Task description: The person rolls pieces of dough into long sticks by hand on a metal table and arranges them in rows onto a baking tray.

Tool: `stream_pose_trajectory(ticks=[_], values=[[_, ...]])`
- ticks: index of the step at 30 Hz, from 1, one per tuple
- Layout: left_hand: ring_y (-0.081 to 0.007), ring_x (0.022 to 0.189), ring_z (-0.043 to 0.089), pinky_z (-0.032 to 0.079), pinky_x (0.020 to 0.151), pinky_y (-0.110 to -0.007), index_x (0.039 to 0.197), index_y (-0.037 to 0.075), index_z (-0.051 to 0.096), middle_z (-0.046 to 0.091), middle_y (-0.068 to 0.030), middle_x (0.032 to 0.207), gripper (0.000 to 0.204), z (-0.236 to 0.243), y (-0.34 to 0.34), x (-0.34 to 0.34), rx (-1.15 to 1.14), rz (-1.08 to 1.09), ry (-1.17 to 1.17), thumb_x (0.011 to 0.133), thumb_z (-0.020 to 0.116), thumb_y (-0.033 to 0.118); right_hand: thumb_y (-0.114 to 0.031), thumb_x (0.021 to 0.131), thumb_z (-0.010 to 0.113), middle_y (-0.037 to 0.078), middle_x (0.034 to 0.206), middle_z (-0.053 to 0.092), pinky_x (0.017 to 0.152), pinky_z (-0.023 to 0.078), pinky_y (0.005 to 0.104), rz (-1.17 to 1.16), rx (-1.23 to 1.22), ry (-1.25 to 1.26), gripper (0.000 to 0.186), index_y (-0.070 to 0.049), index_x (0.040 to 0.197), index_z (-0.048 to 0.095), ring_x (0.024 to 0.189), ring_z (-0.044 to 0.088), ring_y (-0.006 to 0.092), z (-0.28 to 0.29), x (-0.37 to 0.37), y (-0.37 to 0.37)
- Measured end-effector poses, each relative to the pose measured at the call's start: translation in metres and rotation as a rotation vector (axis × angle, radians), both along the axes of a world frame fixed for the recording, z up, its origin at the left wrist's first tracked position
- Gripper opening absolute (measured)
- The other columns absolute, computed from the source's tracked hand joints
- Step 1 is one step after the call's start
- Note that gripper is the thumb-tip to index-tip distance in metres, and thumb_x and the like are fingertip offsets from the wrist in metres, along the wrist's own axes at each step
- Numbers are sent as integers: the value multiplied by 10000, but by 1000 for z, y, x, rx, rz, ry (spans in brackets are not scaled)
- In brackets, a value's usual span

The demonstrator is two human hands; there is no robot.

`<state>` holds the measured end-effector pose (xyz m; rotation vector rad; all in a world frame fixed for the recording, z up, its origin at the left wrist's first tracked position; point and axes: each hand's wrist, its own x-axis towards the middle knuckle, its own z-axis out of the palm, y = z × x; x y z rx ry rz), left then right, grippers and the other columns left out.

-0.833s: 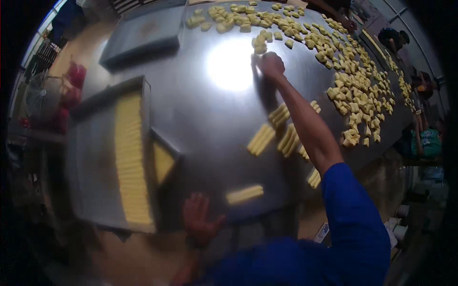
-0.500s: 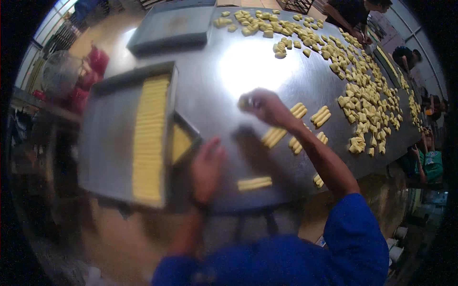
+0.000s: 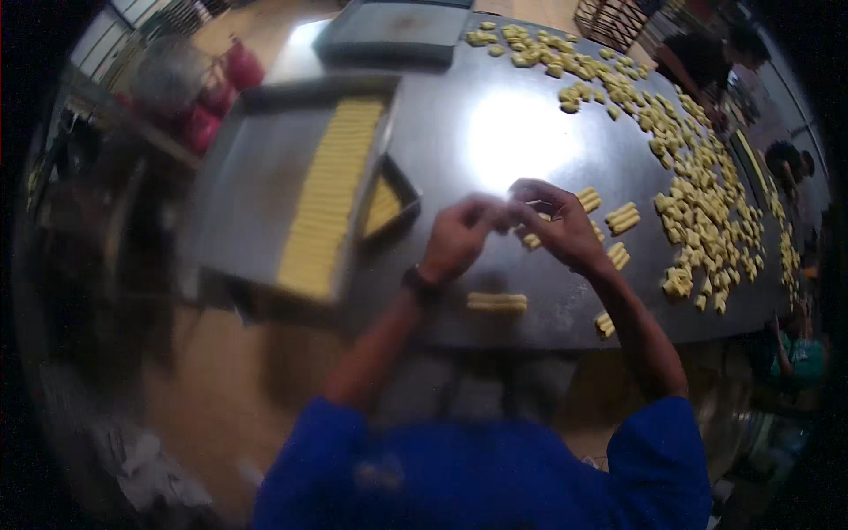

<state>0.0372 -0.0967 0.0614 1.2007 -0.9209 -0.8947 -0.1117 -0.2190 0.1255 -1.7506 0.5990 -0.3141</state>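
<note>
Near left hand (image 3: 458,237), dough sticks (image 3: 497,302), running sideways

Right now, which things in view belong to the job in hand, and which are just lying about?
Seem to belong:
left hand and right hand, fingers close together over the grey metal table;
pale yellow dough lumps;
pale yellow dough sticks;
rectangular grey metal tray holding more sticks.

Seem just lying about:
rounded pinkish-red bundles;
dark slatted rack beyond the table.
</note>
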Motion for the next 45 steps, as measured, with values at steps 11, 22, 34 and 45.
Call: stream_pose_trajectory(ticks=[11,22,34,45], values=[[-130,739,679,565,688,-301,1009,-8,741,743,-101,865,281,-44,-106,52,449,-244,-586,914,738,257,-310,860,783,143,946,706,749,562,304,276,-110,395,394,16,1063,692,844,675,162,-52,35,-117],[-244,771,680,521,711,-383,863,85,652,698,-95,802,494,-64,-121,59,672,-12,-921,705,838,515,-673,644,821,106,822,714,713,547,379,145,-557,635,667,-76,924,723,791,696,248,-110,18,-172],[-274,720,703,553,667,-414,737,42,734,730,-164,800,720,-69,-148,60,765,-128,-1197,755,654,757,-493,800,724,135,790,688,695,527,403,241,-807,554,435,-66,887,735,759,644,270,-129,22,-178],[-311,944,710,545,842,-430,927,57,749,742,-146,961,825,-82,-157,57,752,14,-1072,538,788,783,-239,836,801,114,728,657,630,479,338,89,-572,338,322,0,811,586,644,562,150,-139,23,-175]])
